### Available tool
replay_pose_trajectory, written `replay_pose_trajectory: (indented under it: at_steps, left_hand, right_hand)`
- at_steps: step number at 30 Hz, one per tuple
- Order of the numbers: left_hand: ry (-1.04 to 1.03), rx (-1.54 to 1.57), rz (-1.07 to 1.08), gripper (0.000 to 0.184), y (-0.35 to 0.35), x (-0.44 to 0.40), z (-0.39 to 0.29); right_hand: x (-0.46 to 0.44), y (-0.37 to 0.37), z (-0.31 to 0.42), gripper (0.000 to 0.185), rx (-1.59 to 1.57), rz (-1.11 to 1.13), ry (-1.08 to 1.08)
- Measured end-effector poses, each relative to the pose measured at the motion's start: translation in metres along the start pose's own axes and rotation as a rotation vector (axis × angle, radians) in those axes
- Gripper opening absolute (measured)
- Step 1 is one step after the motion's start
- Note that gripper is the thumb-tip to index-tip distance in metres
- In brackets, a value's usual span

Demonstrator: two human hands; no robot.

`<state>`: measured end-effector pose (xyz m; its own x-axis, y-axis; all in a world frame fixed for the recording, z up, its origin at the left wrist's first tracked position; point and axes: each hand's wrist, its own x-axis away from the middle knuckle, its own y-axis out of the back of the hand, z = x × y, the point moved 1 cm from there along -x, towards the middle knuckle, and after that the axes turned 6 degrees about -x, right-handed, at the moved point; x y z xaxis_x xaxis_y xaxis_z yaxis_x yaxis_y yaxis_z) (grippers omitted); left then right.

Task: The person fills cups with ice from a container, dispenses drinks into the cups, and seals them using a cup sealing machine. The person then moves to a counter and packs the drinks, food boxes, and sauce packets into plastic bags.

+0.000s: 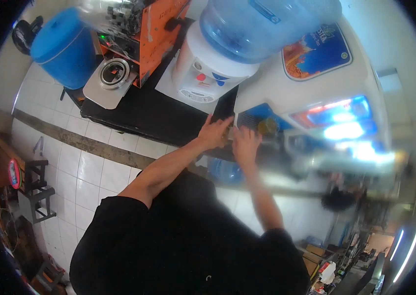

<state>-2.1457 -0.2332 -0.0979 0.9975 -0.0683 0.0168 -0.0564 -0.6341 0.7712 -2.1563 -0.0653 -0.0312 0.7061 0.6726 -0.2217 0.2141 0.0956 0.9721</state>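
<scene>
Over the front edge of the black counter, my left hand reaches in with its thumb raised and its fingers bent toward the right. My right hand is close beside it, back upward, with the fingers curled over. A small, pale, partly see-through thing shows between the two hands; its kind is too blurred to tell. Just beyond my right hand, a cup with a yellowish look stands by the blue drip tray of the white drink dispenser.
A white water dispenser carries a large blue bottle. Left of it stand an orange cup-sealing machine and a blue bucket. Another blue water bottle sits below the counter. Dark stools are on the tiled floor.
</scene>
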Motion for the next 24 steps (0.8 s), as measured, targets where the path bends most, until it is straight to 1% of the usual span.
replay_pose_trajectory:
  at_steps: [1, 2, 3, 4, 5, 6, 8, 9, 10, 11, 12, 14, 15, 16, 18, 20, 21, 22, 24]
  left_hand:
    - [0.010, 0.059, -0.093, 0.116, -0.004, 0.002, 0.002]
    - [0.018, 0.059, -0.098, 0.116, 0.003, 0.002, 0.000]
    - [0.022, 0.049, -0.064, 0.116, 0.016, -0.001, -0.007]
    - [0.028, 0.044, -0.025, 0.116, 0.026, -0.001, -0.013]
    - [0.042, 0.050, -0.029, 0.116, 0.030, 0.000, -0.016]
    - [0.025, -0.004, -0.031, 0.115, 0.036, -0.003, -0.016]
    - [0.013, -0.056, -0.031, 0.114, 0.041, -0.003, -0.011]
    - [0.005, -0.125, -0.058, 0.113, 0.042, -0.003, -0.005]
    - [-0.005, -0.192, -0.084, 0.113, 0.043, -0.001, 0.000]
    - [-0.006, -0.191, -0.084, 0.113, 0.041, 0.002, 0.004]
    - [0.034, -0.210, -0.074, 0.113, 0.042, 0.004, 0.010]
    - [0.077, -0.230, -0.071, 0.112, 0.039, 0.008, 0.025]
    - [0.144, -0.193, -0.084, 0.112, 0.033, 0.010, 0.034]
    - [0.211, -0.156, -0.100, 0.112, 0.028, 0.012, 0.045]
    - [0.187, -0.201, -0.097, 0.110, 0.026, 0.020, 0.057]
    - [0.229, -0.178, -0.116, 0.109, 0.027, 0.023, 0.062]
    - [0.234, -0.176, -0.117, 0.109, 0.027, 0.022, 0.064]
    - [0.243, -0.181, -0.124, 0.108, 0.027, 0.022, 0.066]
    - [0.252, -0.183, -0.128, 0.107, 0.026, 0.022, 0.069]
  right_hand:
    - [0.002, 0.002, 0.000, 0.053, -0.098, -0.011, -0.069]
    - [0.001, 0.004, -0.001, 0.050, -0.195, -0.027, -0.135]
    - [-0.002, -0.005, -0.007, 0.050, -0.197, -0.031, -0.122]
    - [0.001, -0.017, -0.017, 0.044, -0.470, -0.122, -0.284]
    - [0.005, -0.025, -0.026, 0.038, -0.744, -0.205, -0.450]
    - [0.000, -0.026, -0.036, 0.038, -0.748, -0.199, -0.438]
    - [-0.011, -0.024, -0.064, 0.035, -0.859, -0.478, -0.595]
    - [-0.020, -0.031, -0.079, 0.035, -0.861, -0.479, -0.591]
    - [-0.028, -0.042, -0.096, 0.038, -0.845, -0.634, -0.663]
    - [-0.031, -0.047, -0.110, 0.041, -0.823, -0.789, -0.734]
    - [-0.034, -0.047, -0.119, 0.041, -0.824, -0.793, -0.731]
    - [-0.042, -0.048, -0.133, 0.046, -0.723, -0.676, -0.788]
    - [-0.045, -0.046, -0.137, 0.046, -0.725, -0.676, -0.781]
    - [-0.049, -0.045, -0.141, 0.052, -0.591, -0.567, -0.772]
    - [-0.047, -0.051, -0.153, 0.059, -0.453, -0.454, -0.755]
    - [-0.041, -0.070, -0.166, 0.060, -0.570, -0.611, -0.624]
    - [-0.039, -0.094, -0.184, 0.060, -0.572, -0.607, -0.620]
    - [-0.034, -0.123, -0.207, 0.061, -0.748, -0.717, -0.562]
    - [-0.030, -0.122, -0.207, 0.064, -0.922, -0.821, -0.501]
